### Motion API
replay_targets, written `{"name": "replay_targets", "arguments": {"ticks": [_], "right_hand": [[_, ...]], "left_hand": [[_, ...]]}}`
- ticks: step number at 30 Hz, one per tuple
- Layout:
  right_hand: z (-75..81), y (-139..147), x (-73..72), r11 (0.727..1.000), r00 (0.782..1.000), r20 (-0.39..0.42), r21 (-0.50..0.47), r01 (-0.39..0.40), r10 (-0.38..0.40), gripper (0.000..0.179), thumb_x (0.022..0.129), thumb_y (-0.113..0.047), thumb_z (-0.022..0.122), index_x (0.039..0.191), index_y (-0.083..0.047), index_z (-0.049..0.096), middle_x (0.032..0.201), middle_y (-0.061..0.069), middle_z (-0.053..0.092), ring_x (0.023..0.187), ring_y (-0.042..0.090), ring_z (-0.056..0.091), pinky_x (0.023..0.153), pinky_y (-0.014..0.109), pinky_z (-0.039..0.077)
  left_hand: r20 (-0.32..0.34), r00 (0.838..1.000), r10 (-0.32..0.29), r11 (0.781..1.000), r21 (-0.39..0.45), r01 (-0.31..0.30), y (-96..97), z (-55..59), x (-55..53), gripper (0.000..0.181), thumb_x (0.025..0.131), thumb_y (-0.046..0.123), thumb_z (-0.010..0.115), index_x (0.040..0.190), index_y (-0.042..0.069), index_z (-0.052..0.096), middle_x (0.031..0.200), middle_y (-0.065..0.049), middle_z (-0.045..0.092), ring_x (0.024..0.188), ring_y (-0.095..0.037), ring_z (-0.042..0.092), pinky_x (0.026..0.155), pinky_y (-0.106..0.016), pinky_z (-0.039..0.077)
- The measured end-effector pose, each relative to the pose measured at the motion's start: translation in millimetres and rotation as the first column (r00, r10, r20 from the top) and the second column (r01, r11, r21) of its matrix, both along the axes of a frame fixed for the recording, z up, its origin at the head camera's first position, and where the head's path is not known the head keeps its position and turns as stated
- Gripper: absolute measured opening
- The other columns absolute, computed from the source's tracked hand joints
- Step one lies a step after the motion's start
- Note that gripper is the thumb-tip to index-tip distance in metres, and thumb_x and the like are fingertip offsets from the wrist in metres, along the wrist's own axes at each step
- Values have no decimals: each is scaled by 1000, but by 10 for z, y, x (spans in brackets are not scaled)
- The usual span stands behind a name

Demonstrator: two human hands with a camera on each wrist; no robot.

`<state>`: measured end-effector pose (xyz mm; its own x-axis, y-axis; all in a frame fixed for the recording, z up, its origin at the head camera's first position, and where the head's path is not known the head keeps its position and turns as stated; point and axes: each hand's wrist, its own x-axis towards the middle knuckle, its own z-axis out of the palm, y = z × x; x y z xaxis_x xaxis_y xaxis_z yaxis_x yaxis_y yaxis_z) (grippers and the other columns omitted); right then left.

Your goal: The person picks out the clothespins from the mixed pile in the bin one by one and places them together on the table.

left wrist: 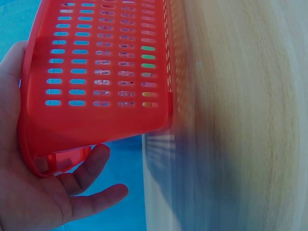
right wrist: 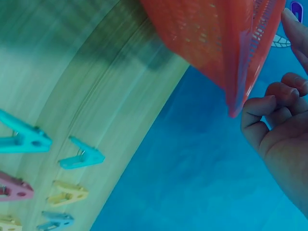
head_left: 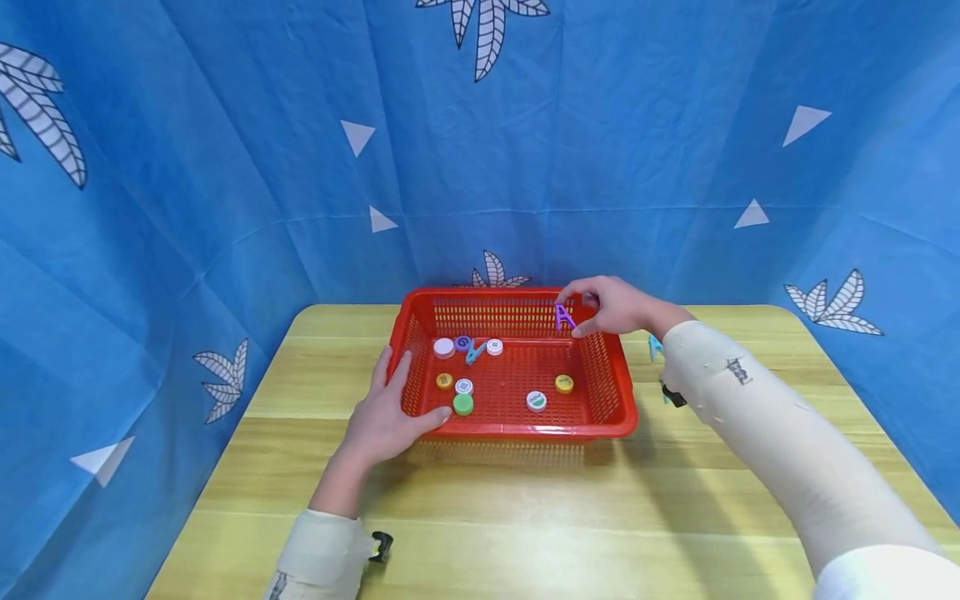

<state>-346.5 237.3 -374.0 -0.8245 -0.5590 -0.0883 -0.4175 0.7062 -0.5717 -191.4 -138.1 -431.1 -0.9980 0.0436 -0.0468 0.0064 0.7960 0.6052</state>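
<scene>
My right hand pinches a purple clothespin between thumb and index finger over the back right of a red basket. In the right wrist view, that clothespin shows at the upper right corner, and the other fingers are curled in. My left hand rests on the basket's front left corner, fingers spread along the left side and thumb over the front rim. Inside the basket lie a light blue clothespin, a green bottle cap, a pink cap and several other caps.
Several clothespins lie on the wooden table to the right of the basket, among them a turquoise one, a yellow one and a pink one. A blue patterned cloth hangs behind the table and along its sides.
</scene>
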Motion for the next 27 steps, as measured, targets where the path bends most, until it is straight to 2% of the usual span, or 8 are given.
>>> {"name": "replay_targets", "arguments": {"ticks": [6,14,27], "right_hand": [[0,144,31,999,999,33,-9,42,-41,43,83,-18,84,122,-20,66,77,9,47,75,26,46,69,40,43],[2,317,98,999,999,7,-17,40,-40,44,84,-18,83,124,-17,65,69,5,33,63,23,35,67,40,37],[-14,626,260,998,998,25,-26,64,-63,48,85,-22,82,128,-15,64,66,1,29,62,21,33,69,42,37]], "left_hand": [[-3,1000,-2,1000,5,2,2,4,-1,120,70,58,83,162,19,16,165,-4,0,136,-37,34,82,-53,56],[0,1000,1,1000,9,-1,14,7,9,120,70,56,84,162,20,15,165,-4,1,136,-36,33,82,-52,57],[8,1000,-1,1000,6,1,13,13,13,121,70,57,84,162,19,15,165,-5,1,136,-37,33,82,-53,56]]}}
